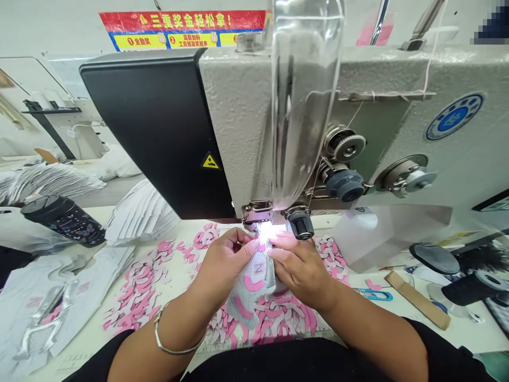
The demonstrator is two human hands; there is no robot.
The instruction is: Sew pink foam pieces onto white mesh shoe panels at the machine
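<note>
Risk, judged: a nipped fingertip, from working close to the lit needle area of the sewing machine (238, 122); snagging, from loose pink scraps (137, 289) beneath. Cloth piece (239, 293), grey with pink patches: between both hands, under the machine. Left hand (225, 260): pinching its upper left edge. Right hand (306, 269): bent fingers touching its right side; cannot tell whether gripping.
</note>
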